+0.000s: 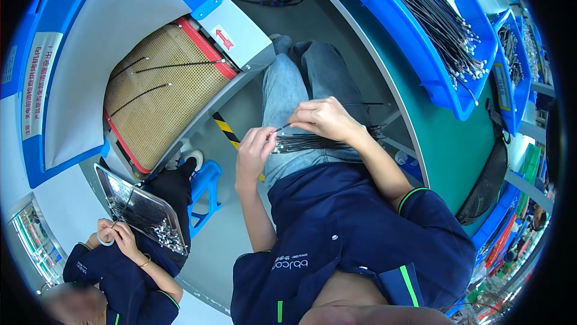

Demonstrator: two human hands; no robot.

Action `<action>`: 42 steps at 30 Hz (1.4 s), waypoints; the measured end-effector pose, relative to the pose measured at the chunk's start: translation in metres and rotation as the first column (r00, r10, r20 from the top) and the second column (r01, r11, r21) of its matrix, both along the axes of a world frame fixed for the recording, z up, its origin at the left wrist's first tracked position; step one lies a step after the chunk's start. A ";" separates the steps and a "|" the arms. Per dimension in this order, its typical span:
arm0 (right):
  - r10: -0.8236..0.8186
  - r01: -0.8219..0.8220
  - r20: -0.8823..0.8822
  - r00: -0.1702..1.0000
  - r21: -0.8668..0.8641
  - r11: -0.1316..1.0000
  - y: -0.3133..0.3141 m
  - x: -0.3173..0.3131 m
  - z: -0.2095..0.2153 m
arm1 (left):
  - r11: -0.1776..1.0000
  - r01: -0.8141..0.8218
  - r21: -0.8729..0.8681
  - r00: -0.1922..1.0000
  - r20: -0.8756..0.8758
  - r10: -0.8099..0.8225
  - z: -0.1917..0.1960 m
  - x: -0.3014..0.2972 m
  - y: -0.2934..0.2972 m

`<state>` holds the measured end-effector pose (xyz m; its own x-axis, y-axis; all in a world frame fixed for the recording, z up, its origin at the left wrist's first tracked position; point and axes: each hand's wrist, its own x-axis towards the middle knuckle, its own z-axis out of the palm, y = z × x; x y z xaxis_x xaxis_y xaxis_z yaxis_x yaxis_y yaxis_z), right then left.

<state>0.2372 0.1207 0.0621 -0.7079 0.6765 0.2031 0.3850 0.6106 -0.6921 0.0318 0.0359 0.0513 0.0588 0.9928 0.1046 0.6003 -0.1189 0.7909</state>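
Note:
Above my lap, a thin black cable [282,127] runs between my two hands. My left hand [255,149] is closed in a pinch at one end of it. With the fingertips of my right hand [326,119] I grip the same cable a short way along, and its tail seems to stick out past this hand to the right. A bundle of black cables [312,143] with small pale connectors at the left end lies across my thighs, just below the hands and partly hidden by my right wrist.
At left, a conveyor machine carries several black cables on its tan mesh belt [162,66]. A co-worker with a cable tray [150,205] sits near a blue stool [206,196]. To the right, a green table [448,151] holds a blue bin [396,36] of cables and a black pouch [485,190].

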 end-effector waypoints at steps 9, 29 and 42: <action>0.006 -0.003 -0.047 0.999 0.068 0.998 -0.002 0.003 -0.003 | 0.997 -0.019 0.070 1.000 0.009 0.019 -0.002 0.011 0.005; -0.008 0.009 -0.112 0.994 0.007 1.000 -0.004 0.001 -0.005 | 0.971 -0.008 0.241 1.000 -0.019 0.013 0.001 0.012 0.006; -0.045 0.043 -0.069 0.997 -0.023 0.999 0.006 0.011 -0.004 | 0.971 -0.075 0.226 0.991 -0.092 0.098 -0.002 0.001 0.007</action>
<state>0.2484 0.1270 0.0585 -0.6620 0.7116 0.2354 0.3620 0.5785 -0.7309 0.0327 0.0430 0.0491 -0.0043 0.9473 0.3203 0.6921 -0.2284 0.6847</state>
